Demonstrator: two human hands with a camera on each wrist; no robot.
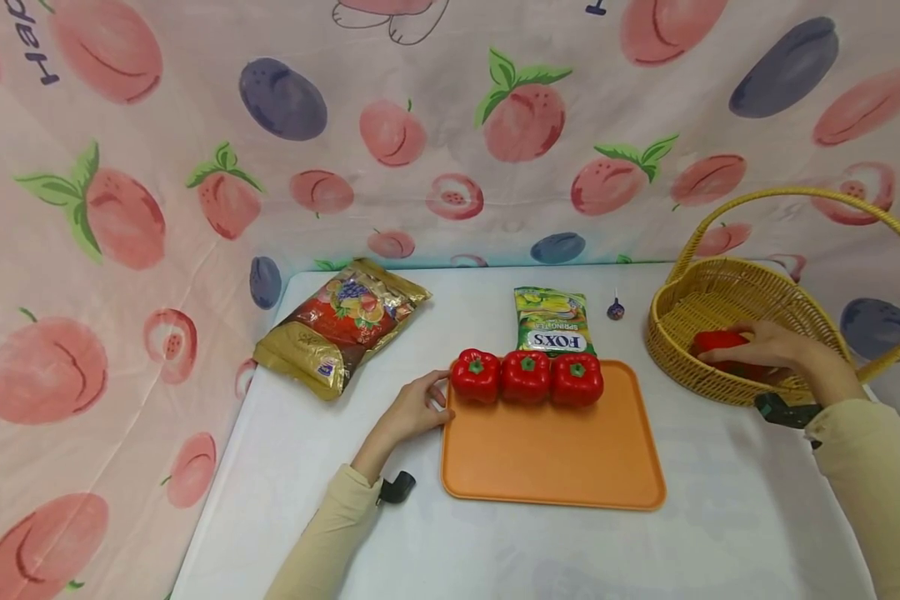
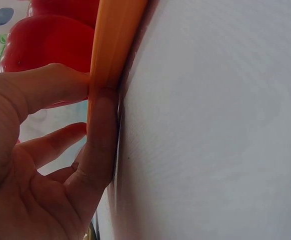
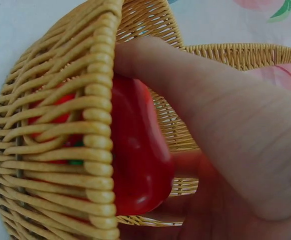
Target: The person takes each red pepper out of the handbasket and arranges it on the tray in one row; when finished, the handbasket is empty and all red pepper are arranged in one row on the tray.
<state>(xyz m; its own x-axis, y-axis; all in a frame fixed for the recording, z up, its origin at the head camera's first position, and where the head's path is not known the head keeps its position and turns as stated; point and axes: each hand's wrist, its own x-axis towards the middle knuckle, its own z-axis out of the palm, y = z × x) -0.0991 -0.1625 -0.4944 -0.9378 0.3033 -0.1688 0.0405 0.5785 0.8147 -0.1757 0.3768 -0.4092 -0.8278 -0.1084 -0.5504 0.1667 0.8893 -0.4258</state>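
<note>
In the head view, three red bell peppers (image 1: 527, 377) stand side by side along the back edge of an orange tray (image 1: 555, 458). My left hand (image 1: 417, 407) is at the tray's left edge. Its thumb and a finger pinch the tray's rim (image 2: 108, 45), seen close up in the left wrist view. Over on the right, my right hand (image 1: 772, 348) reaches inside a yellow wicker basket (image 1: 675, 358). There it grips another red bell pepper (image 3: 140, 150), thumb on one side and fingers on the other. The basket's wall hides part of that pepper.
A gold and red snack bag (image 1: 348, 325) lies at the back left. Behind the tray is a green FOX'S candy bag (image 1: 553, 321), with a lollipop (image 1: 615, 308) between it and the basket. The basket's tall handle (image 1: 802, 193) arches over its opening. Fruit-patterned cloth hangs behind the table.
</note>
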